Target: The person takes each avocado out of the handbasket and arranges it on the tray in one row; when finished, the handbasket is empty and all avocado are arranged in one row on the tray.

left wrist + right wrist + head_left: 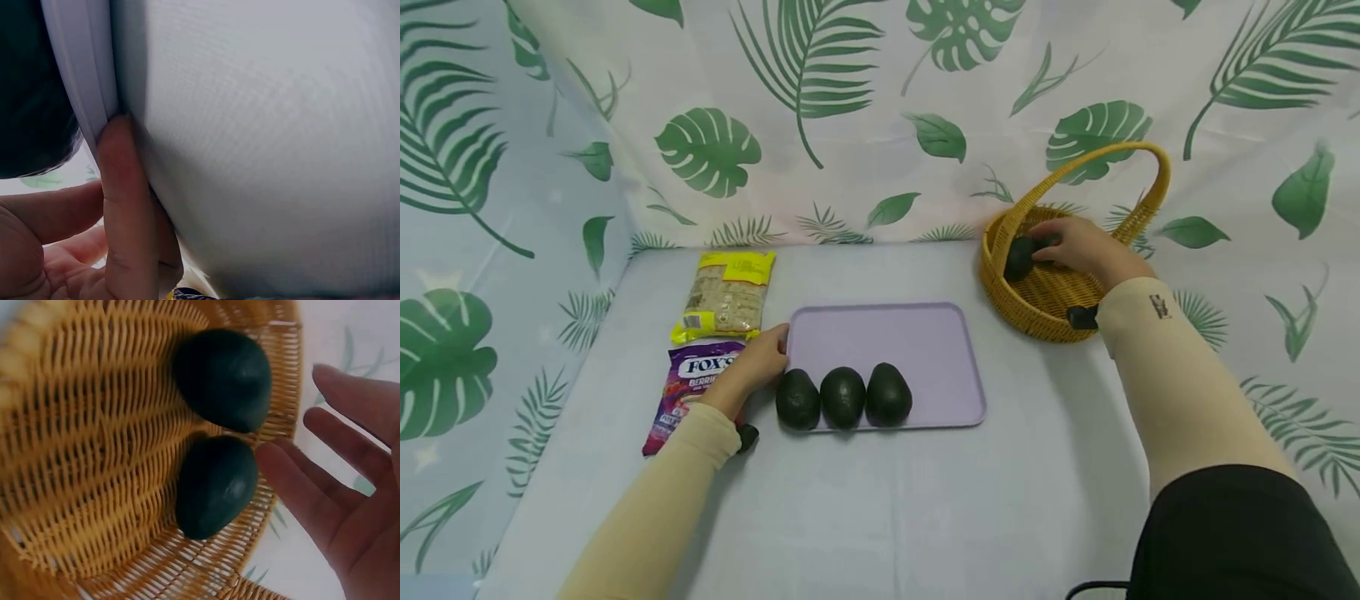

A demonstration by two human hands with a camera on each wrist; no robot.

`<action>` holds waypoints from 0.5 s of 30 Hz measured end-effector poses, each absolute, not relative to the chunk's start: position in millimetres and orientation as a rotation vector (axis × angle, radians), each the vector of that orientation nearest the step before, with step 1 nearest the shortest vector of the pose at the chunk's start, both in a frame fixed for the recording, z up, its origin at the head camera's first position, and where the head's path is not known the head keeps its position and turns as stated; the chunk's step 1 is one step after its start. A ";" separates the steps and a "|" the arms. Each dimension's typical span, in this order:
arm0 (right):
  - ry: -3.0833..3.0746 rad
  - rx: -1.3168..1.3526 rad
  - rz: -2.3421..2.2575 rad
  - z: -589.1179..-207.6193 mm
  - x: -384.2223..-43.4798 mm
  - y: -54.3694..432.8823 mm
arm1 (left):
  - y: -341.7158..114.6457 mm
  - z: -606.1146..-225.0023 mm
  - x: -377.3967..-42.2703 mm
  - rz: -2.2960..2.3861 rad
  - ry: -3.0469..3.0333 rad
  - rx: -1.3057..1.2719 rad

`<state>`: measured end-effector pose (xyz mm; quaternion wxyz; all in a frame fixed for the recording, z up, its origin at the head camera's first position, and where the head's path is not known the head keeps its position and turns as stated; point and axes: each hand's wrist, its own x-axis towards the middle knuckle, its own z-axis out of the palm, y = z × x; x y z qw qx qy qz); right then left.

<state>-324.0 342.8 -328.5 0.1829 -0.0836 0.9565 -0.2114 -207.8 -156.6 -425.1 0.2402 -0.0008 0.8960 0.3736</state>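
Three dark green avocados lie in a row along the near edge of a pale purple tray. My left hand is at the tray's left side, with a straight fingertip touching the outside of its rim. Over on the right, my right hand reaches under the handle of a yellow wicker basket. Two more avocados rest side by side inside, against the basket wall. The right fingers are spread and relaxed, one fingertip close beside the lower avocado in the right wrist view, gripping nothing.
A yellow-ended clear food packet and a purple Fox's candy bag lie left of the tray, the bag partly behind my left forearm. The basket's tall arched handle rises around my right hand. A leaf-print cloth hangs behind the table.
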 end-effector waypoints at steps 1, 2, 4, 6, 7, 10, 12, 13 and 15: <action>2.684 -0.241 -0.575 -329.5 -328.7 341.5 | -156.9 -425.4 -207.4 1.023 2.448 -0.013; 2.675 -0.248 -0.541 -330.7 -332.9 340.4 | -157.1 -425.9 -207.2 1.025 2.446 -0.018; 2.654 -0.259 -0.480 -333.3 -340.4 337.5 | -157.0 -426.8 -206.8 1.028 2.441 -0.026; 2.627 -0.253 -0.437 -336.2 -346.3 335.0 | -156.7 -428.0 -206.6 1.029 2.442 -0.026; 2.612 -0.248 -0.427 -337.8 -349.0 333.4 | -156.6 -428.2 -206.4 1.028 2.442 -0.029; 2.580 -0.276 -0.407 -343.6 -356.9 329.2 | -156.6 -428.1 -206.2 1.023 2.443 -0.032; 2.576 -0.293 -0.394 -347.3 -361.9 326.2 | -156.9 -426.8 -206.6 1.024 2.444 -0.037; 2.584 -0.309 -0.383 -349.5 -364.6 324.5 | -157.1 -426.1 -207.2 1.024 2.445 -0.036; 2.593 -0.335 -0.365 -352.7 -368.6 321.1 | -157.6 -424.7 -208.3 1.029 2.448 -0.036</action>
